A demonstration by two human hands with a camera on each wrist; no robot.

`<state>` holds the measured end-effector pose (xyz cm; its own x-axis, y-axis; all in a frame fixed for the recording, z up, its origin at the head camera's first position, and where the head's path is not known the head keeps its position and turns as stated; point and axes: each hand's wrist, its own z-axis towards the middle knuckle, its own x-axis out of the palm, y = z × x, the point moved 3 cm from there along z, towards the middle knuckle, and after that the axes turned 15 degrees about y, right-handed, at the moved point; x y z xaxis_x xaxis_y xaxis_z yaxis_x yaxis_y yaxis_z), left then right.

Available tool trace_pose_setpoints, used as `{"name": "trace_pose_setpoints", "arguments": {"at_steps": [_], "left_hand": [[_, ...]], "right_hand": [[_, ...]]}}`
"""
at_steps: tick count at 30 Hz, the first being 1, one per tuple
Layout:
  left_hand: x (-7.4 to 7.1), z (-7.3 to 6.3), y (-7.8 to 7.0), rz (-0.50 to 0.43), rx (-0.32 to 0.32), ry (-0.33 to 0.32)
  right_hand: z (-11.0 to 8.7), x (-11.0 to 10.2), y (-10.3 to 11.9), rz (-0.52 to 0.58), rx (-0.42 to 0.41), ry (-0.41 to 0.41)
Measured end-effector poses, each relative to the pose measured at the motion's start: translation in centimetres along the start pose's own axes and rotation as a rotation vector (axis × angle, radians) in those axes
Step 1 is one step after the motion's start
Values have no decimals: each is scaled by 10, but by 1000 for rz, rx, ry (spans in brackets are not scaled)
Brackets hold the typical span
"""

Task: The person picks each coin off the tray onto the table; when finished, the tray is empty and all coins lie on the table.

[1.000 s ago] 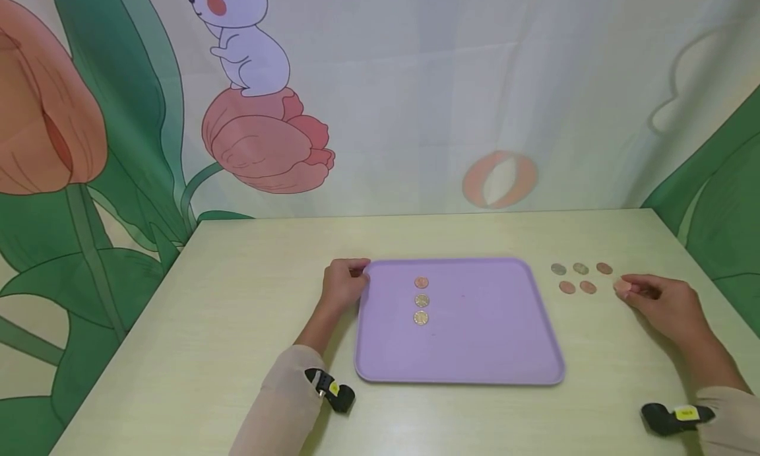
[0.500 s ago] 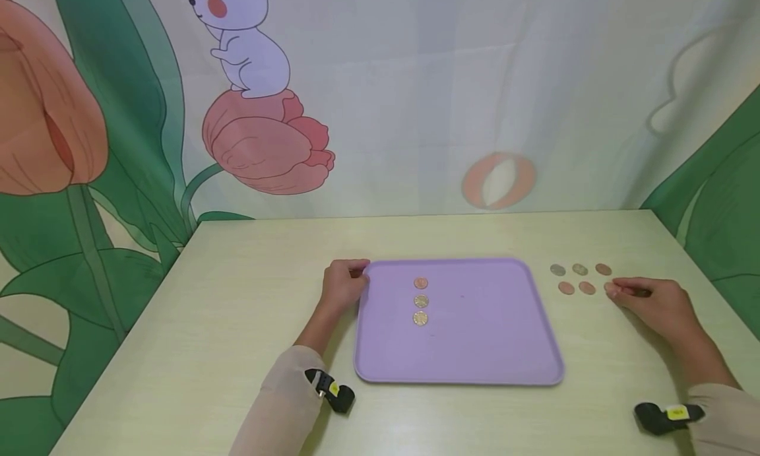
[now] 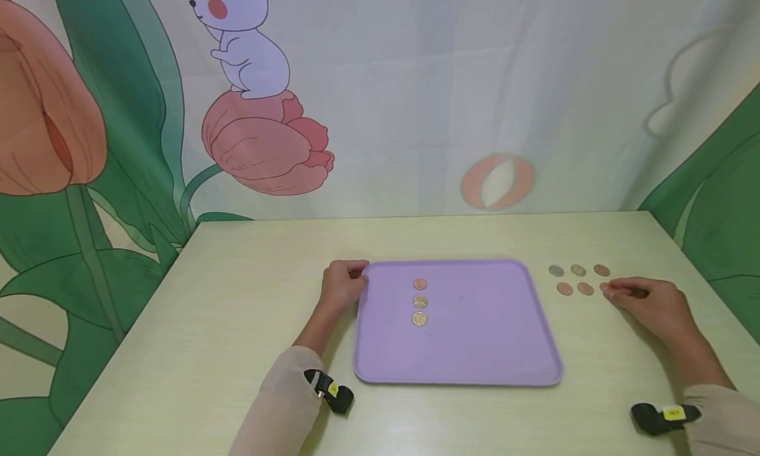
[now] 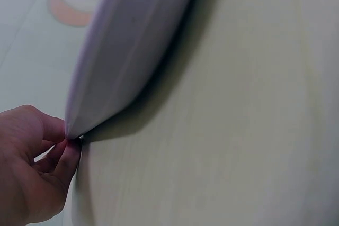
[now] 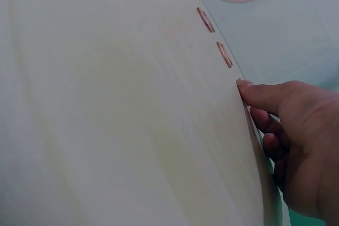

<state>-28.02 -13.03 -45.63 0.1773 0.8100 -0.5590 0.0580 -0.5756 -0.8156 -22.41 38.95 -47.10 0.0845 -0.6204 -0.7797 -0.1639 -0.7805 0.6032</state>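
My left hand (image 3: 343, 288) pinches the far left corner of a lilac tray (image 3: 487, 350); in the left wrist view, thumb and fingers meet at the tray's rim (image 4: 79, 123). Three coins lie in a column on its left part: a copper one (image 3: 420, 284), then two yellowish ones. To the tray's right, my right hand (image 3: 653, 304) holds a copper coin (image 3: 603, 287) by thumb and fingertips, low over the table, partly hidden. That coin lines up with two copper coins (image 3: 585, 289) on the table. Behind them lie a silvery (image 3: 556, 270), a yellowish (image 3: 578, 270) and a copper coin (image 3: 601, 270).
The pale wooden table (image 3: 267, 258) carries everything. A printed curtain (image 3: 386, 146) with flowers and a cartoon animal hangs along its far edge. Black wrist cameras sit at the left sleeve (image 3: 279, 403) and the right sleeve (image 3: 715, 416).
My right hand has moved a little left with its coin, bringing it up beside the near row of copper coins. The left hand stays at the tray's corner.
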Motion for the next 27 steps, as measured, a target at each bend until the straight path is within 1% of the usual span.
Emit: {"name": "trace_pose_setpoints", "arguments": {"at_steps": [12, 19, 22, 24, 27], "left_hand": [[0, 0, 0, -5, 0, -3], [0, 2, 1, -9, 6, -2], [0, 2, 1, -14, 3, 2], [0, 1, 1, -13, 3, 3], [0, 0, 1, -10, 1, 3]], "right_hand": [[0, 0, 1, -26, 0, 0], [-1, -3, 2, -40, -15, -11], [-2, -3, 3, -18, -5, -23], [-3, -2, 5, 7, 1, -46], [-7, 1, 12, 45, -35, -88]]}}
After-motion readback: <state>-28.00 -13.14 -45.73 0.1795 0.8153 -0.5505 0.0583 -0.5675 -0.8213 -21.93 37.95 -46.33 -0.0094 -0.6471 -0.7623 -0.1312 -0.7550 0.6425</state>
